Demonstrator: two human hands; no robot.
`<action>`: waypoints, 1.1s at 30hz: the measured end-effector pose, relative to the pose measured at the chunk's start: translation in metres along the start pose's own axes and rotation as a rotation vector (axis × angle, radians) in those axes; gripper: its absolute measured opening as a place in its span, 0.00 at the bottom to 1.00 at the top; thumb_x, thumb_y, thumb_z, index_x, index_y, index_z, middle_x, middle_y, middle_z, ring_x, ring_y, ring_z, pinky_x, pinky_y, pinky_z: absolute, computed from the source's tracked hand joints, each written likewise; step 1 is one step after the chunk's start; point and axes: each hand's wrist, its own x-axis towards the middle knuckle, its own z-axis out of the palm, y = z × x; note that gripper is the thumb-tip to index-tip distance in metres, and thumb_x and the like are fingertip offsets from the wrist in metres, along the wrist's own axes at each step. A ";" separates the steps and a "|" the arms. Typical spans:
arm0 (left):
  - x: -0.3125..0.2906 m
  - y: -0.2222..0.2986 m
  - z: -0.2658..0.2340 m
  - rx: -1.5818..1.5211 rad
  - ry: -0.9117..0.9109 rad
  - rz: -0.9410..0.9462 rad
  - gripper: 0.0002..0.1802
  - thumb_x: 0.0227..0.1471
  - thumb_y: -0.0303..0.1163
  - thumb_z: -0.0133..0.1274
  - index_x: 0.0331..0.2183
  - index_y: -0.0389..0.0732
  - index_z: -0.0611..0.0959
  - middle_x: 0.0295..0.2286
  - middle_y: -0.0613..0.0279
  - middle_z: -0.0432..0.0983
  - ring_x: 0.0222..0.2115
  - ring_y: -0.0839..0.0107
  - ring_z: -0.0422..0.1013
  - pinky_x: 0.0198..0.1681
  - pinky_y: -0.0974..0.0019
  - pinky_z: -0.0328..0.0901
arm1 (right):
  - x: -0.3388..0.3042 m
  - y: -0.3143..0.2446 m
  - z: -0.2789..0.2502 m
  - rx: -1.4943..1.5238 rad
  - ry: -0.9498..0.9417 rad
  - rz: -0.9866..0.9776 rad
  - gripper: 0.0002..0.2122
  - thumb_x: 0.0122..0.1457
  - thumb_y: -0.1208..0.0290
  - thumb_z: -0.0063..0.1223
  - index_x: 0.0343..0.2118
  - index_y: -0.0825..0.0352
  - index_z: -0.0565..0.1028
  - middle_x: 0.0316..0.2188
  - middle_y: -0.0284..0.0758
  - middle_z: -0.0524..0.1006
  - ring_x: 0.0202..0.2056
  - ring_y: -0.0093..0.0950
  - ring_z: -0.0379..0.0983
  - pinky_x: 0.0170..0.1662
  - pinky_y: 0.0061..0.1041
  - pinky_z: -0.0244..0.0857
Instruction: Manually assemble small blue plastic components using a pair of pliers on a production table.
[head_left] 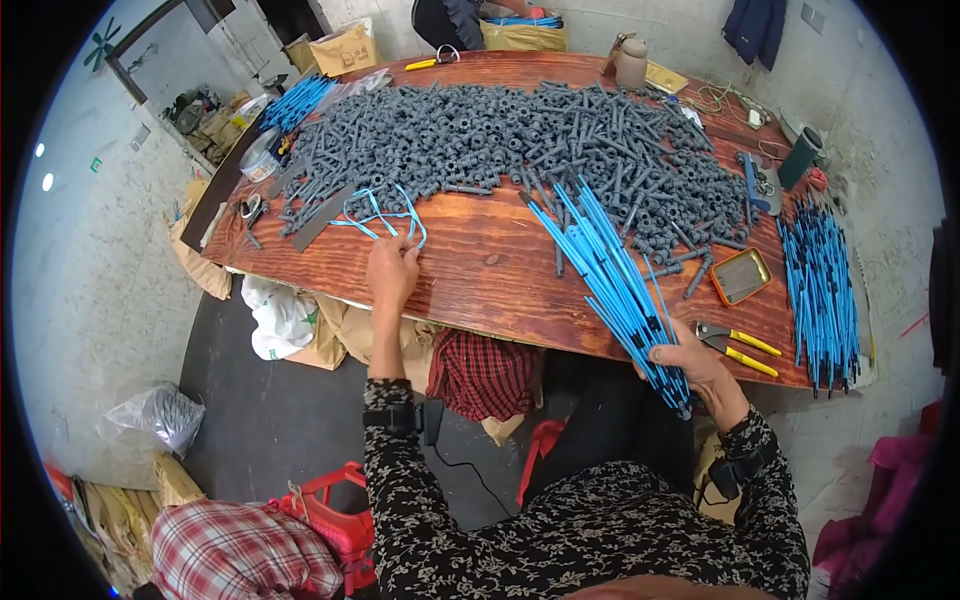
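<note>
right hand grips blue tubes, left hand pinches ties

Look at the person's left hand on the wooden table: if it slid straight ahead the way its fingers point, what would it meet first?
The left hand points up the table. It would first meet the loose blue straps at its fingertips, and then probably the big pile of grey plastic parts just beyond.

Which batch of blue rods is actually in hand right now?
The fanned bundle of blue rods, gripped at its lower end by the right hand. The row of blue rods at the table's right end lies untouched.
</note>
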 end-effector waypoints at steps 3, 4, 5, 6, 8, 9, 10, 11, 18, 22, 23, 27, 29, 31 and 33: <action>0.012 -0.023 -0.037 -0.193 0.014 0.007 0.10 0.51 0.32 0.57 0.35 0.37 0.82 0.28 0.58 0.77 0.32 0.64 0.71 0.37 0.62 0.66 | 0.002 0.004 -0.001 0.019 -0.015 -0.008 0.30 0.49 0.59 0.63 0.51 0.72 0.67 0.30 0.36 0.76 0.27 0.24 0.74 0.30 0.22 0.70; 0.017 -0.029 -0.049 -0.359 0.065 -0.029 0.11 0.54 0.34 0.55 0.36 0.36 0.82 0.29 0.64 0.77 0.31 0.71 0.70 0.36 0.66 0.65 | 0.001 0.004 0.000 0.026 -0.021 -0.012 0.30 0.49 0.59 0.63 0.52 0.72 0.67 0.30 0.36 0.76 0.27 0.24 0.74 0.30 0.22 0.70; 0.030 -0.006 -0.061 -0.450 0.040 -0.050 0.10 0.55 0.32 0.54 0.34 0.36 0.82 0.28 0.66 0.76 0.31 0.73 0.69 0.36 0.68 0.64 | -0.001 0.008 -0.006 0.032 0.006 -0.008 0.30 0.49 0.59 0.63 0.52 0.72 0.67 0.30 0.36 0.76 0.27 0.24 0.74 0.30 0.22 0.70; 0.043 0.020 -0.085 -0.530 0.019 -0.076 0.08 0.55 0.31 0.52 0.33 0.36 0.81 0.27 0.68 0.74 0.30 0.75 0.68 0.36 0.69 0.64 | -0.002 0.011 -0.012 0.048 0.014 -0.019 0.31 0.49 0.59 0.63 0.52 0.72 0.66 0.30 0.37 0.76 0.27 0.24 0.75 0.30 0.22 0.70; 0.060 0.030 -0.126 -0.626 0.065 -0.123 0.08 0.57 0.32 0.52 0.33 0.38 0.82 0.28 0.69 0.75 0.28 0.80 0.65 0.32 0.73 0.61 | 0.001 0.013 -0.016 0.073 -0.008 -0.048 0.31 0.49 0.58 0.62 0.53 0.72 0.66 0.30 0.37 0.76 0.27 0.24 0.75 0.31 0.22 0.70; 0.066 0.036 -0.143 -0.652 0.070 -0.157 0.08 0.58 0.32 0.52 0.34 0.38 0.82 0.30 0.68 0.77 0.26 0.82 0.64 0.30 0.74 0.60 | 0.002 0.016 -0.018 0.079 -0.005 -0.047 0.31 0.49 0.58 0.62 0.53 0.72 0.66 0.30 0.37 0.76 0.27 0.24 0.75 0.31 0.22 0.70; 0.070 0.041 -0.164 -0.672 0.081 -0.191 0.08 0.59 0.32 0.51 0.35 0.39 0.81 0.31 0.67 0.78 0.25 0.84 0.63 0.28 0.76 0.60 | 0.003 0.017 -0.018 0.073 -0.005 -0.035 0.33 0.48 0.56 0.63 0.53 0.72 0.66 0.31 0.37 0.76 0.27 0.24 0.75 0.30 0.22 0.70; 0.075 0.040 -0.181 -0.754 0.101 -0.187 0.08 0.59 0.33 0.52 0.36 0.39 0.81 0.32 0.66 0.79 0.24 0.85 0.62 0.27 0.77 0.59 | 0.003 0.018 -0.018 0.067 -0.004 -0.023 0.35 0.46 0.54 0.65 0.53 0.72 0.66 0.33 0.37 0.75 0.26 0.25 0.75 0.29 0.22 0.69; 0.081 0.115 -0.212 -0.891 0.041 -0.018 0.08 0.59 0.34 0.52 0.36 0.39 0.80 0.33 0.64 0.80 0.25 0.84 0.66 0.27 0.78 0.61 | 0.004 0.026 -0.027 0.097 -0.019 -0.030 0.38 0.44 0.50 0.66 0.53 0.73 0.66 0.35 0.37 0.75 0.26 0.25 0.74 0.27 0.22 0.69; 0.043 0.173 -0.159 -0.903 -0.383 0.076 0.07 0.59 0.32 0.53 0.36 0.40 0.79 0.35 0.62 0.80 0.30 0.79 0.72 0.33 0.74 0.68 | 0.000 0.025 -0.030 0.118 0.007 -0.067 0.38 0.45 0.49 0.66 0.52 0.73 0.67 0.35 0.37 0.75 0.26 0.25 0.74 0.28 0.21 0.68; 0.027 0.189 -0.144 -0.894 -0.533 0.095 0.07 0.59 0.32 0.53 0.37 0.39 0.79 0.36 0.60 0.79 0.31 0.77 0.74 0.36 0.71 0.70 | 0.000 0.026 -0.029 0.126 0.001 -0.075 0.37 0.45 0.48 0.66 0.52 0.73 0.67 0.35 0.37 0.75 0.26 0.25 0.74 0.28 0.21 0.68; -0.018 0.192 -0.071 -1.026 -0.936 0.109 0.11 0.58 0.26 0.53 0.45 0.37 0.78 0.44 0.59 0.77 0.38 0.75 0.75 0.43 0.69 0.70 | 0.000 0.030 -0.026 0.139 -0.013 -0.083 0.36 0.46 0.48 0.66 0.50 0.73 0.68 0.35 0.37 0.75 0.26 0.25 0.74 0.28 0.21 0.69; -0.018 0.201 -0.059 -1.060 -0.878 0.122 0.14 0.58 0.26 0.53 0.47 0.38 0.78 0.43 0.61 0.77 0.38 0.74 0.74 0.43 0.69 0.69 | 0.000 0.031 -0.029 0.145 0.009 -0.092 0.36 0.46 0.48 0.65 0.50 0.73 0.68 0.35 0.36 0.75 0.26 0.25 0.75 0.28 0.21 0.69; -0.019 0.205 -0.046 -1.120 -0.752 0.118 0.19 0.56 0.24 0.54 0.50 0.38 0.77 0.40 0.64 0.79 0.38 0.74 0.74 0.43 0.68 0.69 | 0.002 0.036 -0.031 0.163 0.014 -0.101 0.35 0.46 0.48 0.65 0.49 0.73 0.68 0.34 0.36 0.75 0.26 0.25 0.74 0.28 0.21 0.69; 0.001 0.178 -0.038 -0.687 -0.549 0.363 0.26 0.55 0.25 0.54 0.57 0.39 0.72 0.43 0.61 0.79 0.39 0.71 0.75 0.45 0.66 0.69 | -0.003 0.036 -0.031 0.178 0.022 -0.098 0.35 0.47 0.48 0.65 0.49 0.73 0.68 0.34 0.36 0.74 0.27 0.24 0.74 0.28 0.21 0.69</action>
